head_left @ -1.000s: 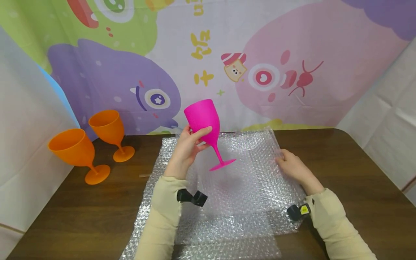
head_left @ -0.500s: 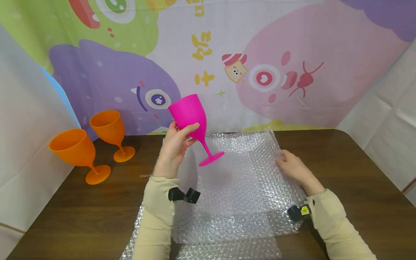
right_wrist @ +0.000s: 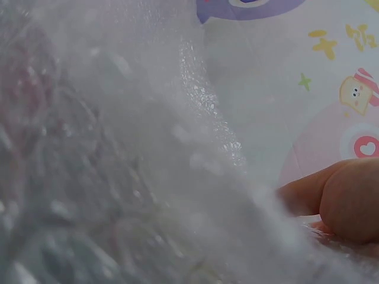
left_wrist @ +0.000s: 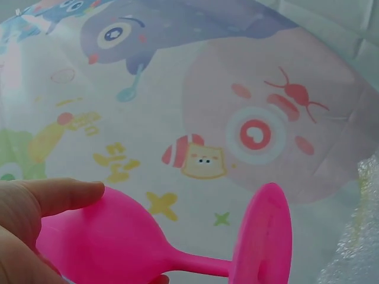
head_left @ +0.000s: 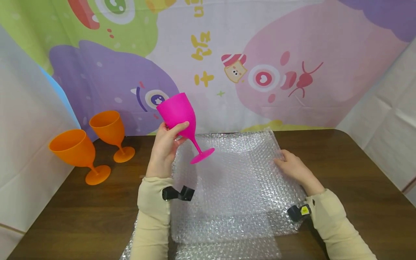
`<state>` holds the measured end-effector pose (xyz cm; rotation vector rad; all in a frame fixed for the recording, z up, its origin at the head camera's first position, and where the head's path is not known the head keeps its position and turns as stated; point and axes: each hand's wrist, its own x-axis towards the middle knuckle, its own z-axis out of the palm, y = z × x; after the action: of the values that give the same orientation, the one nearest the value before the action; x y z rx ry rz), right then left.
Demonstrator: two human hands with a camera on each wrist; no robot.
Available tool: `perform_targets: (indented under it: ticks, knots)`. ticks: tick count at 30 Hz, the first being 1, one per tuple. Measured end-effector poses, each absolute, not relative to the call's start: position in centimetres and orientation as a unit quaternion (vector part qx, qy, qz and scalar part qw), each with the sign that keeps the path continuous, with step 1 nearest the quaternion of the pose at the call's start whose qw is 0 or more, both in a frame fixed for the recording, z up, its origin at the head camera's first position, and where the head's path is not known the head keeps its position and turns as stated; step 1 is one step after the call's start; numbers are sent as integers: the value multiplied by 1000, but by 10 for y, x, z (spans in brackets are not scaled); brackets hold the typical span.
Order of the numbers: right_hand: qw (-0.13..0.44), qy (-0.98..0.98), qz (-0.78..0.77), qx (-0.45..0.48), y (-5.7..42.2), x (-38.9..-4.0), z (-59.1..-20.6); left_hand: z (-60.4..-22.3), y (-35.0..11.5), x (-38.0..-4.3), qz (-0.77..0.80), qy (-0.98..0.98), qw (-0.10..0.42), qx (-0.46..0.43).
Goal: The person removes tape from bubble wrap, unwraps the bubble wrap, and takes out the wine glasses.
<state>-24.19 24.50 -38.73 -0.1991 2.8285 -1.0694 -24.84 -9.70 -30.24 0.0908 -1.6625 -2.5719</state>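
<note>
A bright pink goblet (head_left: 180, 112) is tilted in the air in the head view, its rim to the upper left and its foot to the lower right. My left hand (head_left: 164, 148) grips it around the bowl, thumb across the near side; the left wrist view shows the goblet's stem and round foot (left_wrist: 266, 236) pointing right. Below lies a sheet of clear bubble wrap (head_left: 227, 180). My right hand (head_left: 294, 166) pinches the sheet's right edge, and in the right wrist view the wrap (right_wrist: 148, 165) fills the left side, blurred, with the thumb at its edge.
Two orange goblets, a nearer one (head_left: 74, 148) and a farther one (head_left: 108, 126), stand on the left of the dark wooden table (head_left: 328, 155). More bubble wrap (head_left: 227, 251) lies at the front. A printed cartoon cloth (head_left: 211, 57) hangs behind the table.
My left hand has carried the pink goblet to the left and slightly up, away from above the middle of the wrap. The right hand stays at the sheet's edge.
</note>
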Motion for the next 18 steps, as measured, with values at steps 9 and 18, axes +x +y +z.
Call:
perform_targets:
  ticks: [9,18]
  knots:
    - [51,931,-355,-68,245,-242,-388,-303,-109,-251,-831,-552,70,26]
    - [52,931,-354,-72,245,-242,-388,-301,-119,-250,-826,-547,127,52]
